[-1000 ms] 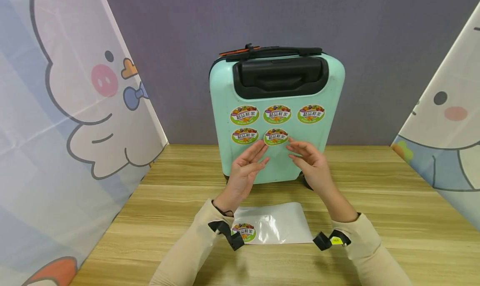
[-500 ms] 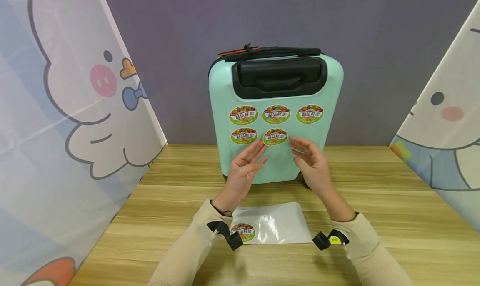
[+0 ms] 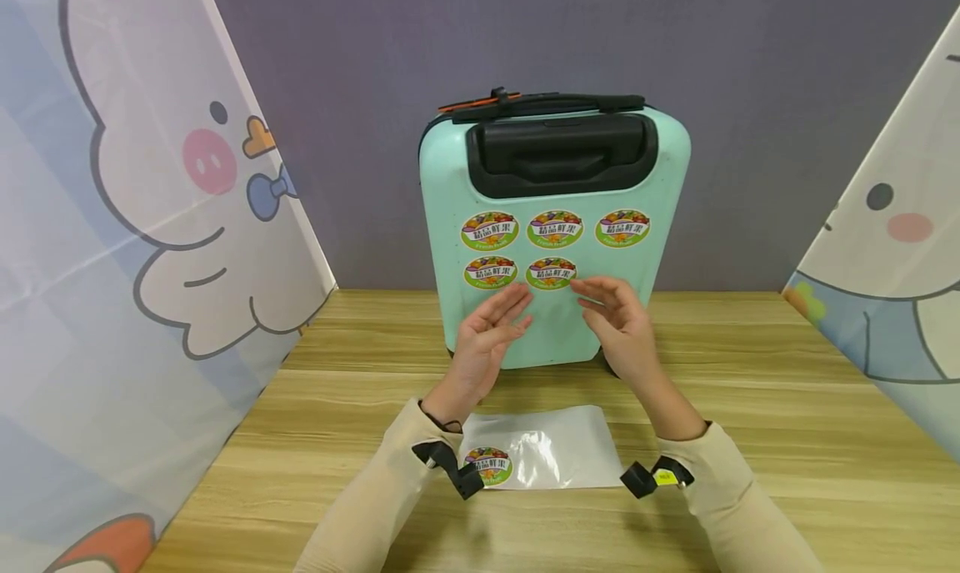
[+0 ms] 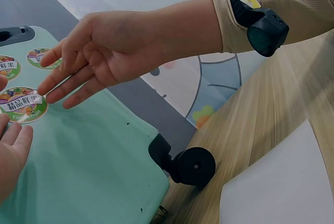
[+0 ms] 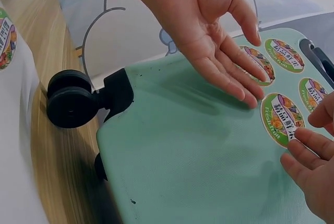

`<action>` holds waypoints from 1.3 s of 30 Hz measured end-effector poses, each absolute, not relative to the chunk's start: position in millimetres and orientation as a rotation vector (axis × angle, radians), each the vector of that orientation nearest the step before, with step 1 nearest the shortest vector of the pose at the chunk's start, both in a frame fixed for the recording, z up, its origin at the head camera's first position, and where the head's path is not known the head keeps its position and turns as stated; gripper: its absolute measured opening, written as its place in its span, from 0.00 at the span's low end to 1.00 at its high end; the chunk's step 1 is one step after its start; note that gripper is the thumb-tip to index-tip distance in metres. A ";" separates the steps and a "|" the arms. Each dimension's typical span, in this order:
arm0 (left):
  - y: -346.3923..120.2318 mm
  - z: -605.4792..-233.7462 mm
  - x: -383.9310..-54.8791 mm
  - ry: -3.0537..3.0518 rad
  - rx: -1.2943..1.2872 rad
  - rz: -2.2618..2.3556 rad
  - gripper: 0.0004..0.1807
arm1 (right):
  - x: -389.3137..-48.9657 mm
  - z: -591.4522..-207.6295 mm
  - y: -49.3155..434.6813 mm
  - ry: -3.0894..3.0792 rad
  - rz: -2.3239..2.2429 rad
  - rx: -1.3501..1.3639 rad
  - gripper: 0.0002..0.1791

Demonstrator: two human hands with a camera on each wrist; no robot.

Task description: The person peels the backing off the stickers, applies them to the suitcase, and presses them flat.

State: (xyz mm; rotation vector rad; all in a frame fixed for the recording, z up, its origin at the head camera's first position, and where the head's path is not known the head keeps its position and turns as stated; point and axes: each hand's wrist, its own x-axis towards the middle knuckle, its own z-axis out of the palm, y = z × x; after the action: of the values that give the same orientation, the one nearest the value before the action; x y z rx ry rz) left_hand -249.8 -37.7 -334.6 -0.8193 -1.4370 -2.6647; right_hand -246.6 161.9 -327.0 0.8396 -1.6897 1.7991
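A mint-green suitcase (image 3: 555,331) stands upright, with oval fruit stickers in two rows on its face. The sticker in the middle of the lower row (image 3: 551,273) lies against the shell between both hands. My left hand (image 3: 486,339) has its fingers extended just below that sticker's lower left edge, holding nothing. At the sticker's right edge are the loosely bent fingertips of my right hand (image 3: 622,327); in the left wrist view this right hand (image 4: 112,51) appears with nothing pinched. On the table, a white backing sheet (image 3: 570,448) bears one more sticker (image 3: 489,466) at its left corner.
The wooden table (image 3: 750,389) runs up to a grey back panel (image 3: 360,139). Cartoon-printed cloths flank it, such as the left one (image 3: 150,306). A black wheel (image 4: 194,166) juts from the suitcase's lower corner. The black handle (image 3: 562,152) is recessed near its top.
The lower middle sticker has shifted very slightly and now sits flat. My left fingers have drawn a little down from its edge. My right fingertips moved off, then came back towards it.
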 end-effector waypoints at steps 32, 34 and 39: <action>-19.2 -302.1 -263.0 -1.618 -0.827 -2.643 0.32 | -263.8 -308.0 154.1 -1.687 1.993 0.721 0.17; -18.0 -298.5 -263.5 -1.601 -0.837 -2.638 0.32 | -264.1 -306.3 153.4 -1.665 2.005 0.727 0.17; -16.9 -292.1 -263.3 -1.574 -0.863 -2.622 0.32 | -264.6 -303.2 152.1 -1.612 2.026 0.737 0.16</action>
State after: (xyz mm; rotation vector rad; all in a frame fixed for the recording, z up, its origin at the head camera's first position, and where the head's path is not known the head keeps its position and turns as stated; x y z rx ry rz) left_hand -263.3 -16.9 -292.1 -0.8632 -1.5741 -2.6221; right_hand -264.6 152.1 -303.2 0.7368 -1.6124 2.0264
